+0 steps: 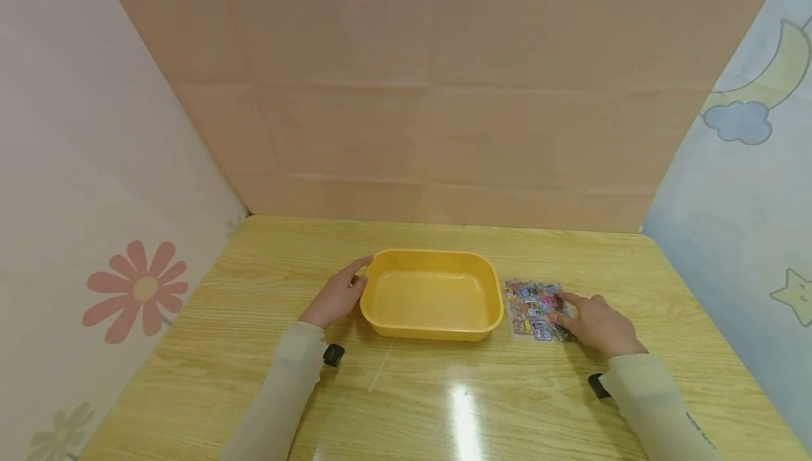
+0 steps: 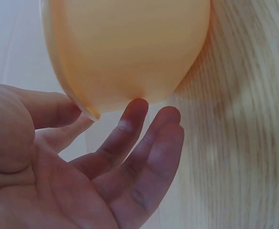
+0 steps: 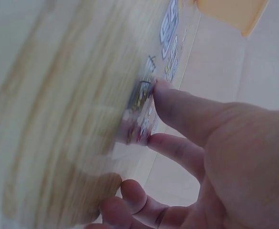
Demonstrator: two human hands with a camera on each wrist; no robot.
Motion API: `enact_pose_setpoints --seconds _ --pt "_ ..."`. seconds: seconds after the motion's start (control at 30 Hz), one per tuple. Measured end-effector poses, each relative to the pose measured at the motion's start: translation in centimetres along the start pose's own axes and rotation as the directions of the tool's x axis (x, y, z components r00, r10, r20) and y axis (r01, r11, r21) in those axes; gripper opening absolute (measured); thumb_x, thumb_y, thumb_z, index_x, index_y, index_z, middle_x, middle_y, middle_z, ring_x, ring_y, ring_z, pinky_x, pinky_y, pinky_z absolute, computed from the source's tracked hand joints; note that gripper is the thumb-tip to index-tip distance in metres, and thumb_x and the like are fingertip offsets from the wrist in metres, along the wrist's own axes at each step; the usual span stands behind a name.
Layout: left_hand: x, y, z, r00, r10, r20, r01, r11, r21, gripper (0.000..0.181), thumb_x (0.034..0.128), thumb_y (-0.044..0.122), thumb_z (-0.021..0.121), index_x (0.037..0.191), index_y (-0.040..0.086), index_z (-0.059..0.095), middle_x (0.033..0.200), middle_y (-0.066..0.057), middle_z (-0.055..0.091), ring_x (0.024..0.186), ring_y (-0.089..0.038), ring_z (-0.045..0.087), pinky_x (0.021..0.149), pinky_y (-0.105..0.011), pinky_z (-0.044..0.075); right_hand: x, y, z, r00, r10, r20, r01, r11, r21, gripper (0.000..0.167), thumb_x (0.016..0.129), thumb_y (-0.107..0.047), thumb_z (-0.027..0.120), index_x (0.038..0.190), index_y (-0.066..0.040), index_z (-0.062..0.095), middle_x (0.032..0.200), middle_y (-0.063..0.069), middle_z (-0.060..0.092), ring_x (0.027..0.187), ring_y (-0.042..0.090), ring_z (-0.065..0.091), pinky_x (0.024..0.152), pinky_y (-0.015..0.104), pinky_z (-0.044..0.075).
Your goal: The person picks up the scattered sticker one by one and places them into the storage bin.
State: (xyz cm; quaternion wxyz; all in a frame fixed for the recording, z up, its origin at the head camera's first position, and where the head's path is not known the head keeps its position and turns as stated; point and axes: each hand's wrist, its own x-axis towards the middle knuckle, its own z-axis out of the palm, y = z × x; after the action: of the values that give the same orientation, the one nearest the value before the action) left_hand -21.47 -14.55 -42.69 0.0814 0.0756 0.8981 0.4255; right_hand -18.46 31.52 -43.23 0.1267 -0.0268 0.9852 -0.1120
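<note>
A yellow plastic basin (image 1: 431,335) stands on the wooden table. At its left end my left hand (image 1: 339,297) holds the rim, with thumb and forefinger at the lip and the other fingers bent near the outer wall (image 2: 129,62). Right of the basin lies a clear sheet of colourful stickers (image 1: 529,309), printed with letters or numbers. My right hand (image 1: 599,323) holds the sheet's right edge between thumb and forefinger. In the right wrist view the thumb (image 3: 170,100) touches the stickers' face, while the lower fingers bend against the tabletop.
The wooden table (image 1: 526,397) runs back to a brown paper-like backdrop (image 1: 431,130). Patterned panels stand at both sides, with a red flower (image 1: 144,288) on the left and a moon (image 1: 783,70) on the right. Dark bands (image 1: 333,355) sit at both wrists.
</note>
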Motion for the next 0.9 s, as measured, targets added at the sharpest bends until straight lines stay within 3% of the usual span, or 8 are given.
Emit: enact_pose_setpoints --seconds 0.43,0.7,0.9 --pt "0.03 0.0 -0.09 1.0 -0.02 -0.006 0.02 1.0 0.017 0.049 0.1078 0.021 0.046 0.156 0.019 0.037 0.12 -0.014 0.062 0.089 -0.021 0.055 0.077 -0.036 0.045 0.03 -0.3 -0.03 0.999 -0.028 -0.024 0.028 0.999 -0.017 0.072 0.098 -0.053 0.056 0.148 -0.003 0.046 0.12 0.039 0.054 0.101 0.048 0.058 0.057 0.047 0.047" --pt "0.07 0.05 -0.04 1.0 -0.027 -0.001 0.027 0.999 0.02 0.049 0.1079 0.021 0.045 0.156 0.019 0.037 0.115 -0.015 0.062 0.082 -0.02 0.053 0.072 -0.034 0.044 0.32 -0.11 0.47 0.999 -0.025 -0.035 0.028 0.998 0.064 0.066 0.098 -0.045 0.061 0.146 0.0 0.048 0.112 0.026 0.068 0.087 0.034 0.066 0.055 0.04 0.044" --pt "0.08 -0.09 0.03 1.0 -0.02 0.005 0.02 1.0 0.013 0.049 0.1079 0.02 0.045 0.156 0.019 0.037 0.114 -0.015 0.063 0.08 -0.019 0.053 0.071 -0.033 0.044 0.3 -0.12 0.51 1.0 0.016 -0.025 -0.012 0.989 0.15 0.074 0.097 -0.046 0.063 0.147 0.004 0.042 0.087 0.012 0.071 0.076 0.027 0.065 0.059 0.043 0.045"
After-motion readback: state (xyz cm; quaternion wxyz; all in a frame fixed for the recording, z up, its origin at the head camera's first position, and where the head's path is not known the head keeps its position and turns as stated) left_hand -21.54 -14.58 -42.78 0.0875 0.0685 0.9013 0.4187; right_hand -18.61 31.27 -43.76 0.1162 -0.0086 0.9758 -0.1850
